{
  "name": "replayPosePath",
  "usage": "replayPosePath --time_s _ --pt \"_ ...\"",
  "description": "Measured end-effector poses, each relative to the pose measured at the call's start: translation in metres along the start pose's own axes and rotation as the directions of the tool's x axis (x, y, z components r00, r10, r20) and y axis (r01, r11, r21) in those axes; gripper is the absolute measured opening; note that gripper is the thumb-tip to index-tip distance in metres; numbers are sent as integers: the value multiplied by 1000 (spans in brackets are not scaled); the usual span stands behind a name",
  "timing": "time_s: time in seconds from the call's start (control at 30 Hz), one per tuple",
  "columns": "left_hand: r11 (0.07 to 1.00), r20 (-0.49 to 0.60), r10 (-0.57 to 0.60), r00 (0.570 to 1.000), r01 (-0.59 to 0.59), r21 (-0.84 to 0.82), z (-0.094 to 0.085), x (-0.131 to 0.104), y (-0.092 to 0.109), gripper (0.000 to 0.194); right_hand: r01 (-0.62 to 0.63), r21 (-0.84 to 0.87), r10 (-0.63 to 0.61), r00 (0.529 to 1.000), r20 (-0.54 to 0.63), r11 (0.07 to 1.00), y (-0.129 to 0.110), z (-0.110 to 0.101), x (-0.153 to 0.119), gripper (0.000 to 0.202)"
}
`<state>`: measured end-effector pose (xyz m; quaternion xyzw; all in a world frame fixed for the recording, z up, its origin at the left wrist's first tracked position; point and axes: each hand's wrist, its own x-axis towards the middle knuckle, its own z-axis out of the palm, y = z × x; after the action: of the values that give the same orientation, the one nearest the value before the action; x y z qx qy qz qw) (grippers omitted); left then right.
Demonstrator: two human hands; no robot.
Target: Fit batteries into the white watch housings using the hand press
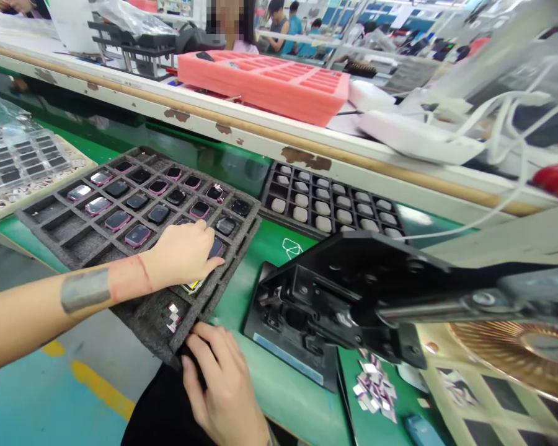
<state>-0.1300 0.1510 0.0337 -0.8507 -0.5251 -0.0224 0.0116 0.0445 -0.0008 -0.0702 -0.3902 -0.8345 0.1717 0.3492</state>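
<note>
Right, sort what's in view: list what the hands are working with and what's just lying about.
In hand:
left hand on the grey foam tray of small screens
right hand at the tray's near edge

Lying about:
pink tray
black press
loose tabs

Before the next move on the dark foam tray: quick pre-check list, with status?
1. Left hand on a near-row cell of the dark foam tray: ok.
2. Right hand grips the tray's near corner: ok.
3. Tray fully on the green bench: not ok, the near corner overhangs.
4. Piece under the left fingers held: cannot tell, hidden.
5. Black fixture apart from tray: ok.
</note>
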Motion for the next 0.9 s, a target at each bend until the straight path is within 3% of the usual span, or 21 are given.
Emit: replayPosePath --time_s 0.1,0.27,0.4,0.57,0.77,0.9 --pt "996 84 35 996 -42 83 -5 13 5 33 17 -26 -18 1000 -23 1000 1 1 -1 24" --pt "995 50 -37 998 32 92 -6 12 0 30 90 -70 -94 994 -57 993 3 4 -2 22" --pt "990 48 -53 997 59 -130 -4 15 -16 37 102 -75 -108 991 -82 992 3 4 -1 22" --pt "890 75 -61 995 88 -448 -8 15 -25 35 127 -82 -135 986 -99 988 5 3 0 24" --pt "847 78 -89 993 116 -518 -9 13 -24 42 138 -82 -148 981 -127 987 6 4 2 23" --pt "866 61 -71 996 92 -492 -4 14 -24 34 122 -65 -128 987 -100 990 5 3 1 24"
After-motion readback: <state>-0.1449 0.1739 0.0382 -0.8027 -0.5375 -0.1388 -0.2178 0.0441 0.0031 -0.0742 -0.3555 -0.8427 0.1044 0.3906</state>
